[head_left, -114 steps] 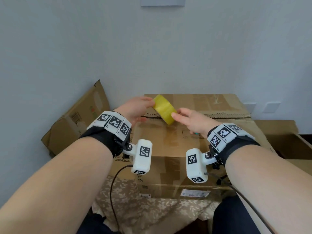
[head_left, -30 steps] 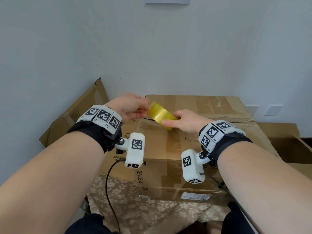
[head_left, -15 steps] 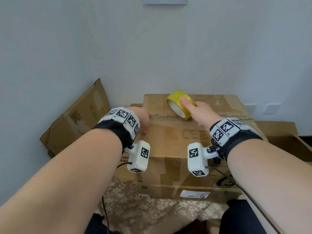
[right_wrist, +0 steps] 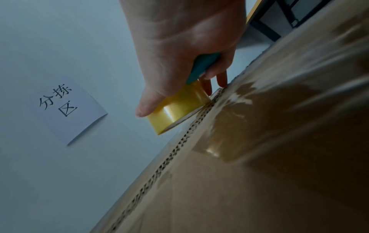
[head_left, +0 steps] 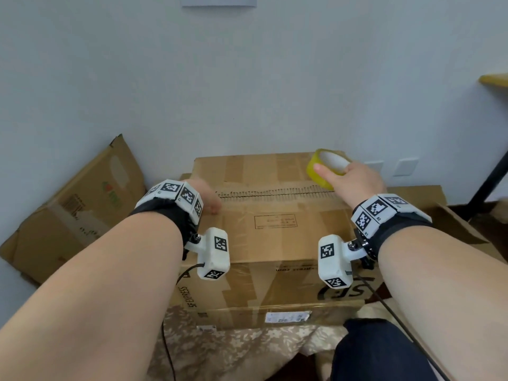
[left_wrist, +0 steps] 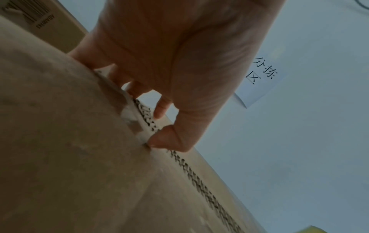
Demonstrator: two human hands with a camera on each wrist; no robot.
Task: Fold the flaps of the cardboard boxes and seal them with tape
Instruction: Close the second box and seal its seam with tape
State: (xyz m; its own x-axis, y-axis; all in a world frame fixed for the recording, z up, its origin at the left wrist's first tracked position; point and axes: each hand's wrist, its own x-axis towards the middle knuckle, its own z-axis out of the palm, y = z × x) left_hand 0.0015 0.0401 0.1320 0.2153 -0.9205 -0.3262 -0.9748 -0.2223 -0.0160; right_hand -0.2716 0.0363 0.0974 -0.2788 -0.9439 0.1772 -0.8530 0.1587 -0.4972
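Observation:
A big brown cardboard box (head_left: 275,243) stands before me with its top flaps folded shut. A seam (head_left: 275,193) with a bare corrugated edge runs across the top. My left hand (head_left: 211,204) presses down on the box at the seam's left end; in the left wrist view the left hand (left_wrist: 161,126) has its thumb and fingertips on the cardboard (left_wrist: 60,157). My right hand (head_left: 334,169) grips a yellow tape roll (head_left: 319,177) at the seam's right end. In the right wrist view the roll (right_wrist: 179,108) touches the seam, and a teal tool (right_wrist: 201,67) sits in the same palm.
A flattened carton (head_left: 74,210) leans on the wall at the left. An open box (head_left: 461,229) lies at the right, beside a black table leg (head_left: 489,182). A paper sign (right_wrist: 66,108) hangs on the wall behind. Floral cloth (head_left: 233,347) lies under the box.
Both hands held the roll above the box's middle. Then the left hand went down onto the seam's left end, and the right hand carried the roll along the seam to its right end.

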